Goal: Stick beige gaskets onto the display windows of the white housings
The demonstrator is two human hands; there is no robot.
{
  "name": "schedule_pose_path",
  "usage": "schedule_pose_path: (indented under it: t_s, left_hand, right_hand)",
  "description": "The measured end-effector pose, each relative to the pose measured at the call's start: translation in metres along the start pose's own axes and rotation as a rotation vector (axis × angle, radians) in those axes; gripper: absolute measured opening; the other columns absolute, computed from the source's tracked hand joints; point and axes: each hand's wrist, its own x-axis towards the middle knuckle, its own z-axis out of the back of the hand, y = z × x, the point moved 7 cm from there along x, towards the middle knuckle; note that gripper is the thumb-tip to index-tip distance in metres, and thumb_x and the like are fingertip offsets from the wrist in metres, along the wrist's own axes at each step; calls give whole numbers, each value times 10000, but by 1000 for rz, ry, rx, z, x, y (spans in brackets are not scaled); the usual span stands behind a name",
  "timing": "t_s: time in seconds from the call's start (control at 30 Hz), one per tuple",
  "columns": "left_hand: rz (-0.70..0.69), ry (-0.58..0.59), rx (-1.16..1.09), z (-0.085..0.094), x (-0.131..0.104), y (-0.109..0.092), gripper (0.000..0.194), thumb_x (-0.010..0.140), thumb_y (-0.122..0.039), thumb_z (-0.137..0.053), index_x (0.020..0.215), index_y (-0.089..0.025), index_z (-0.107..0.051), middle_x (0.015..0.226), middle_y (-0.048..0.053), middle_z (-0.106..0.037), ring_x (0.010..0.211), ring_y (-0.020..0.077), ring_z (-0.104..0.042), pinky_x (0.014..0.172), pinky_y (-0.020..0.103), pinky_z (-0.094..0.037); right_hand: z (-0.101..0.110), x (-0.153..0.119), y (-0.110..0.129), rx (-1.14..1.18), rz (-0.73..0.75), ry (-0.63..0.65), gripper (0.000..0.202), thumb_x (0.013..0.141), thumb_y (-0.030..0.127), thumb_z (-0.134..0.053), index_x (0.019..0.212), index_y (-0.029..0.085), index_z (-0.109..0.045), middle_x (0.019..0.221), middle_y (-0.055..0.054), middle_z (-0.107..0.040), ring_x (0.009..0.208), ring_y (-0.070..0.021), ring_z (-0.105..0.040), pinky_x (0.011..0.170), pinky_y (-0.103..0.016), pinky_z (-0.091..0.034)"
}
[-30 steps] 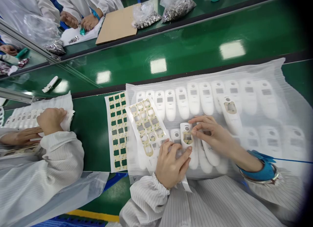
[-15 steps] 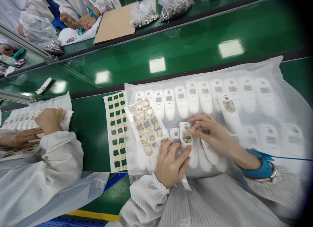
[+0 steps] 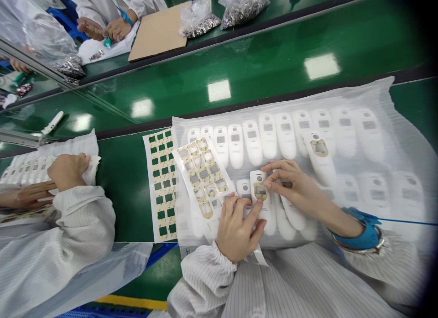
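Note:
A white plastic device housing (image 3: 258, 174) with a round hole and a small window lies in front of me. Around its window sits a tan adhesive frame sticker (image 3: 260, 190). My left hand (image 3: 237, 224) has its fingers apart, the index fingertip pressing on the sticker's lower edge. From the other side, my right hand (image 3: 290, 185) pinches at the sticker's right edge with thumb and index finger. Its palm partly hides another housing (image 3: 294, 213). Left of my hands lies a sticker sheet (image 3: 201, 172) with several tan frames.
White foam film (image 3: 362, 92) covers my bench, bearing rows of housings, including one with a sticker (image 3: 321, 160). A second sticker sheet (image 3: 160, 185) lies further left. A co-worker's hands (image 3: 68, 169) are at far left. Metal parts in bags (image 3: 244, 10) and cardboard (image 3: 157, 33) lie beyond the green belt.
My left index fingertip has shifted slightly left and up, onto the sticker's lower edge. My right hand stays at its right edge. The whole view has shifted a little.

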Motion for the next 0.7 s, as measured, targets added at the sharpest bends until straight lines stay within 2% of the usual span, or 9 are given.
schedule_pose_path:
  t_s: [0.47,0.7]
  left_hand:
    - [8,-4,16,1,2,1,350,888,-263,-544,1215,-149,-592,1009,93,-546,1021,253,-445,1001,505,-438]
    - [108,51,106,-1,10,5,469,889,-356,-555,1318,-167,-529,1303,148,-431,1204,322,-351,1023,559,-391]
  right_hand:
    - [-1,-1,3,-71,53,-75,184,883,379,-583,763,259,-655,1119,-33,-636,1160,-270,-455,934,-474,-428]
    - [0,-3,8,-165,128,-132,177,898,331,-563,773,243,-653,1076,-55,-644,1108,-272,-498,913,-480,-446]
